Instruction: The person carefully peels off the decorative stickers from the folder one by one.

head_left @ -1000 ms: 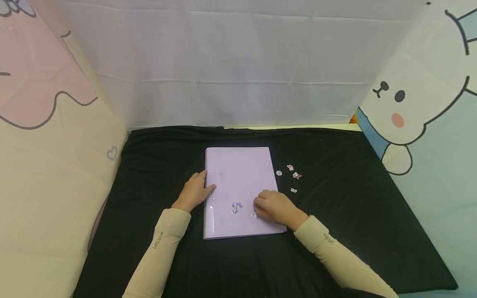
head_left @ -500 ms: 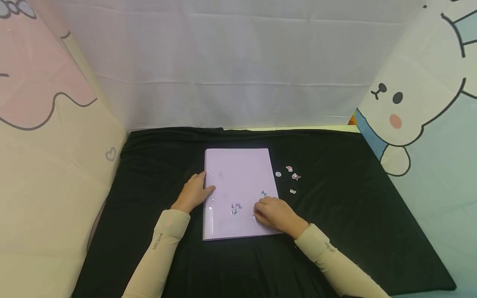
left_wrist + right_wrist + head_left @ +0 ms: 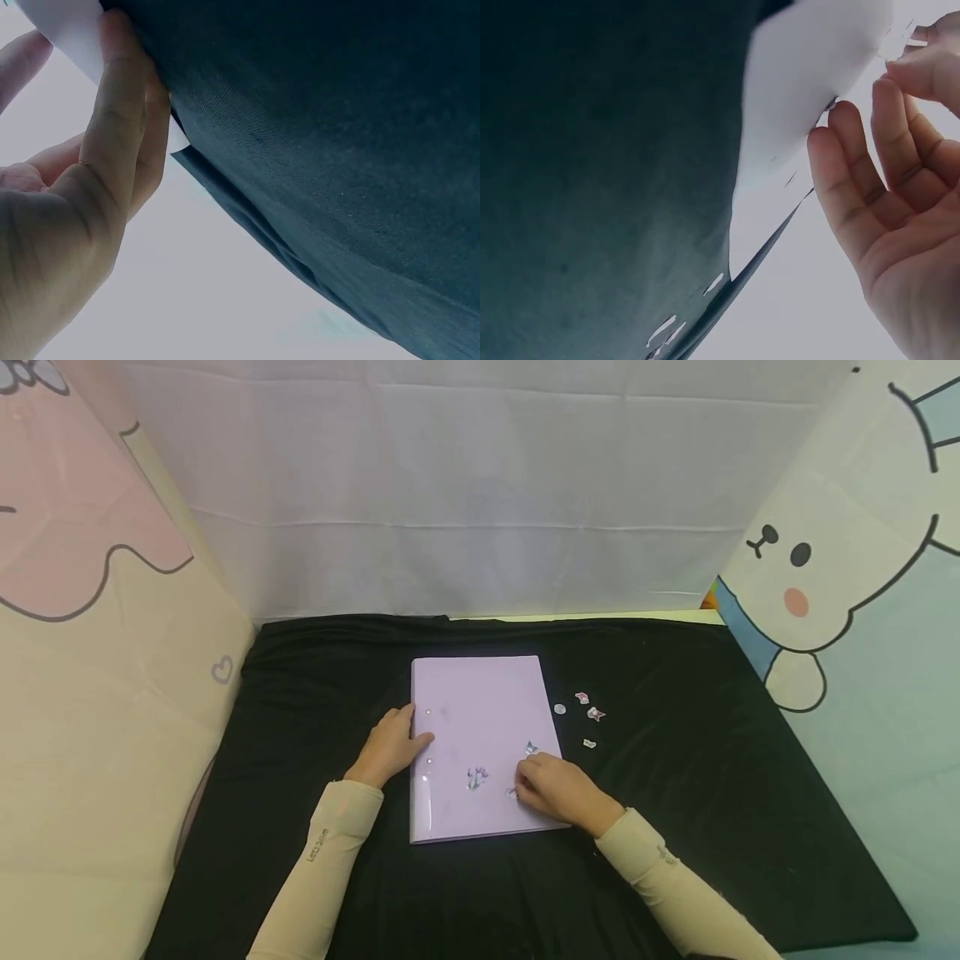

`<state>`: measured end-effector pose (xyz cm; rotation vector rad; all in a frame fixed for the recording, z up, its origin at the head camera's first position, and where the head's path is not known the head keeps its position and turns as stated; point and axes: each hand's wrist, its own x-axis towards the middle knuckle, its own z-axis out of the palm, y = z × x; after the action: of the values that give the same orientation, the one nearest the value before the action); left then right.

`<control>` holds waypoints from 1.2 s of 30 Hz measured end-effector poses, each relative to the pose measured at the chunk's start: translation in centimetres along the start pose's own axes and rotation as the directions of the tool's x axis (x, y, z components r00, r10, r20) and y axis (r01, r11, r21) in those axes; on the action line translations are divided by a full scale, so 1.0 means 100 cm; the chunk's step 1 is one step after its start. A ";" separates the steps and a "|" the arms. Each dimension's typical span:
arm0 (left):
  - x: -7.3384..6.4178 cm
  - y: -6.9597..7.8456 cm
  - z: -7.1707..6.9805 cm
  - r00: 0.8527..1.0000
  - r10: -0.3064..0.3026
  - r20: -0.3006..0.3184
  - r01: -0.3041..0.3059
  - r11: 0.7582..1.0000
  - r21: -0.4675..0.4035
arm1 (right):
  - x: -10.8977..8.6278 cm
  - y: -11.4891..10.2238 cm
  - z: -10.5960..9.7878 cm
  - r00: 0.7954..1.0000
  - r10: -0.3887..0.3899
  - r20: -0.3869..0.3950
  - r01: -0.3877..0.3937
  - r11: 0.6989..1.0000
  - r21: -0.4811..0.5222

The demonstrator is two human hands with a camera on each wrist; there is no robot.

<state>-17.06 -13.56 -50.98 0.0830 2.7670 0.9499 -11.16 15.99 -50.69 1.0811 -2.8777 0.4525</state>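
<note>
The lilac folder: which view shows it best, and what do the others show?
The head view: nearly the whole lilac folder shows, partly covered by the right hand. The left wrist view catches only a strip at the left hand; the right wrist view, a steeply slanted part.

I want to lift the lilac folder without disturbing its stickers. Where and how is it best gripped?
Probably grip the lilac folder by its long left edge, coming from the left, thumb on top and fingers at the edge. It lies flat, and two rivets near that edge suggest the spine. The left hand touches there, while loose stickers lie beyond the right edge.
</note>
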 end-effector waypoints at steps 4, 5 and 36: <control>0.000 -0.001 0.001 1.000 0.000 -0.002 0.000 1.000 -0.004 | -0.001 0.003 -0.003 0.998 0.066 0.003 -0.066 0.997 0.037; -0.001 -0.002 0.001 1.000 0.000 -0.003 0.000 1.000 -0.005 | -0.002 0.005 -0.004 0.995 0.097 0.008 -0.097 0.994 0.042; -0.001 -0.003 0.001 1.000 0.007 -0.004 -0.008 1.000 -0.016 | -0.077 0.100 -0.045 0.839 0.541 0.057 -0.542 0.840 0.001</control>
<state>-16.95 -13.70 -51.24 0.0892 2.7642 0.9746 -12.16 29.36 -49.99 0.2474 -3.2046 0.4651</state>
